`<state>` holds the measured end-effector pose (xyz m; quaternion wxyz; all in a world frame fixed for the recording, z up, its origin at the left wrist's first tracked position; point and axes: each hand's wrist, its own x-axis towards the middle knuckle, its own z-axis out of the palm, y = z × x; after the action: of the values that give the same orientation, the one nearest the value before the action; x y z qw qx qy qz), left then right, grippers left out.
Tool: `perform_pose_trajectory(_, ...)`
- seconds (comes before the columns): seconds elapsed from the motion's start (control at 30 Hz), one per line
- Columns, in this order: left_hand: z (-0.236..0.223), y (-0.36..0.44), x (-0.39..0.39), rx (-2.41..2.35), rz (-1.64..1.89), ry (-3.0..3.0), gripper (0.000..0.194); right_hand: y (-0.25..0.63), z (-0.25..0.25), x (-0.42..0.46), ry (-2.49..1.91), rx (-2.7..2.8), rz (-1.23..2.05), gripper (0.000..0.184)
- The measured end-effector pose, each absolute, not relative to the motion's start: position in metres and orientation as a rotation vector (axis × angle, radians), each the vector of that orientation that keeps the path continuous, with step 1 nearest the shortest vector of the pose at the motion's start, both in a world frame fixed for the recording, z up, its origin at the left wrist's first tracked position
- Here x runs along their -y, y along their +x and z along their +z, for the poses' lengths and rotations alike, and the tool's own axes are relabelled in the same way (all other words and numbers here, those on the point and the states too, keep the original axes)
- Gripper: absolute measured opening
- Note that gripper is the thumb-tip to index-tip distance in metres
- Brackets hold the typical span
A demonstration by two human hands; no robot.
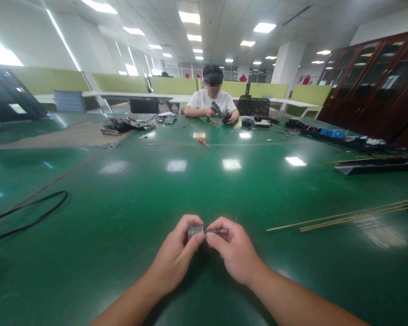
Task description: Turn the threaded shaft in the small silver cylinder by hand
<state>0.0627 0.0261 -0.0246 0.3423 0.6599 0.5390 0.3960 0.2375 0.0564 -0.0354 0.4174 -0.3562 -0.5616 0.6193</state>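
Near the middle of the green table, my left hand is closed around a short silver metal cylinder, held between thumb and fingers. A slim dark metal shank is pinched by my right hand, lying in line with the cylinder. The two parts meet between my thumbs; whether they are joined or only touching I cannot tell. Both hands are just above the green tabletop, and my fingers hide part of each metal piece.
Thin brass-coloured rods lie to the right, below a dark metal channel. A black cable loops at left. Farther off lies an orange screwdriver. Across the table a person holds a dark drill-like tool.
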Motion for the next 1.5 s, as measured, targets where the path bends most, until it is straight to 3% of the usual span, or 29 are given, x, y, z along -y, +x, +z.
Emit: perform_pose_trajectory(1.5, -0.0325, 0.0585, -0.0273, -1.369, 1.047, 1.641, 0.029, 0.2369, -0.0308, -0.0535, -0.911, 1.361, 1.529, 0.016)
